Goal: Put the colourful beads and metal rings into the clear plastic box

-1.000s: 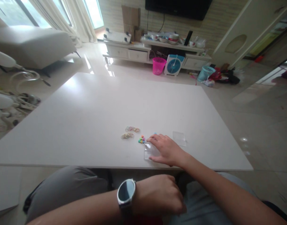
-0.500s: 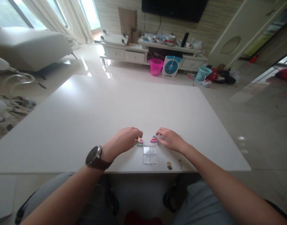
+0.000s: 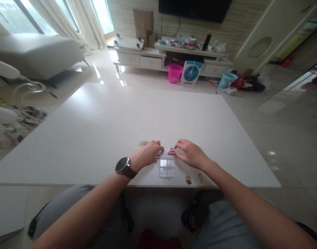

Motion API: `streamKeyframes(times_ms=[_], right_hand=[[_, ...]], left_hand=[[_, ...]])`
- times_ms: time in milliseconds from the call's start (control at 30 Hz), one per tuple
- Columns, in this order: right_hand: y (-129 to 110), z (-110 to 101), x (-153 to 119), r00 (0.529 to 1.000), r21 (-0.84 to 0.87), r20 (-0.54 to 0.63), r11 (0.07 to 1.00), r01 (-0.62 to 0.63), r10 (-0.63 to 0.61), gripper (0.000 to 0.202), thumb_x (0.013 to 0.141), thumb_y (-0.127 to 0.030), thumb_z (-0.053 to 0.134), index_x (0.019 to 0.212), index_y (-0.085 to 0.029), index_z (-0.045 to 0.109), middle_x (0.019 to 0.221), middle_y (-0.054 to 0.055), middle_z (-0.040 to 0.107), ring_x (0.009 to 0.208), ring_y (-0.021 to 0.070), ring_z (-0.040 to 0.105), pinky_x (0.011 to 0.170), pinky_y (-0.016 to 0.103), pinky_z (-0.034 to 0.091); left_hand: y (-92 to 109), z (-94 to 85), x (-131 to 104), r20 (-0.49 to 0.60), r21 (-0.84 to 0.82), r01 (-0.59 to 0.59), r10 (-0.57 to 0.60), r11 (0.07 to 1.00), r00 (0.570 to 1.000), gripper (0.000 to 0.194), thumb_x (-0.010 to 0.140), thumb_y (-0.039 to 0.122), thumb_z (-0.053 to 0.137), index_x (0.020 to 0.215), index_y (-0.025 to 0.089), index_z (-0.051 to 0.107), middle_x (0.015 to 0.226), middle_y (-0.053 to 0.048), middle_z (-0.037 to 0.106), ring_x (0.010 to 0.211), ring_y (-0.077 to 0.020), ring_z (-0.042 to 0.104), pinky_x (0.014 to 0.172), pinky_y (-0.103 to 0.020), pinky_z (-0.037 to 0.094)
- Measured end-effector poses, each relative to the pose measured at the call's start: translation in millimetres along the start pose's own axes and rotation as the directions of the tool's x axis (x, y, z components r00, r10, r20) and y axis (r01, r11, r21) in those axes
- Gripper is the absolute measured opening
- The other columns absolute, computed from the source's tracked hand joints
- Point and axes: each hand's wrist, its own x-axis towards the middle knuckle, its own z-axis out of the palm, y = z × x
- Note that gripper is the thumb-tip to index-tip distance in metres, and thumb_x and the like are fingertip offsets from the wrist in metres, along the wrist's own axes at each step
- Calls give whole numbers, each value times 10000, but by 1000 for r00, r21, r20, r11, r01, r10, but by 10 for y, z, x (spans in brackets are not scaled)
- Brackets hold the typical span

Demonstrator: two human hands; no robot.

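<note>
Just beyond the clear box, the right hand, fingers parted, could scatter the right pile by brushing it; the left hand, grip not determinable, partly covers the left pile.

No text, brand or number can be read. A faint mark on the lower edge of the television is too small to decipher; the wristwatch shows only a dark, illegible dial.
</note>
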Motion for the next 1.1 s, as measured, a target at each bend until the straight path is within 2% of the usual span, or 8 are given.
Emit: streamKeyframes(times_ms=[100, 267, 467, 633, 900, 1100], right_hand=[[12, -39, -48, 1000, 7, 6, 1000, -8, 8, 116, 934, -205, 576, 1005, -179, 665, 1034, 75, 649, 999, 213, 600, 908, 338, 461], [52, -92, -71, 999, 40, 20, 999, -29, 28, 109, 908, -182, 590, 988, -184, 664, 1044, 74, 651, 1001, 212, 605, 906, 338, 464], [67, -93, -54, 1000, 70, -1, 998, -8, 8, 105, 913, -195, 592, 983, -183, 669, 1037, 81, 652, 1004, 214, 610, 913, 343, 469], [41, -78, -58, 1000, 60, 4, 998, -6, 6, 109, 919, -198, 590, 990, -180, 671, 1039, 81, 652, 1000, 211, 611, 916, 340, 469], [64, -48, -58, 998, 37, 47, 999, -38, 36, 104, 904, -182, 596, 973, -178, 673, 1025, 77, 650, 985, 207, 612, 898, 331, 470], [73, -33, 3, 998, 44, 58, 998, -38, 36, 95, 912, -194, 591, 957, -182, 674, 1019, 71, 653, 979, 203, 617, 895, 329, 471]], left_hand=[[-6, 29, 34, -1, -16, 11, -11, 1000, 1000, 229, 785, 83, 658, 962, 228, 668, 1050, -47, 611, 963, -193, 584, 821, -279, 449], [-4, 37, 56, 12, -25, 33, -32, 999, 999, 195, 805, 59, 601, 906, 209, 674, 997, -46, 601, 865, -170, 585, 763, -270, 438], [-14, 23, 76, 32, -18, 56, -55, 998, 998, 134, 824, 86, 611, 855, 198, 677, 965, -33, 607, 761, -142, 588, 710, -263, 429], [-44, 29, 105, 20, -24, 64, -64, 998, 998, 131, 814, 95, 605, 852, 196, 679, 964, -31, 616, 750, -134, 591, 717, -255, 440], [-36, 40, 186, -2, -58, 47, -47, 997, 999, 115, 823, 105, 601, 867, 186, 670, 984, -45, 612, 809, -152, 609, 736, -252, 465], [-28, -25, 109, -59, -60, 39, -43, 997, 997, 259, 820, 111, 631, 1055, 218, 652, 1073, -47, 603, 942, -183, 618, 806, -272, 481]])
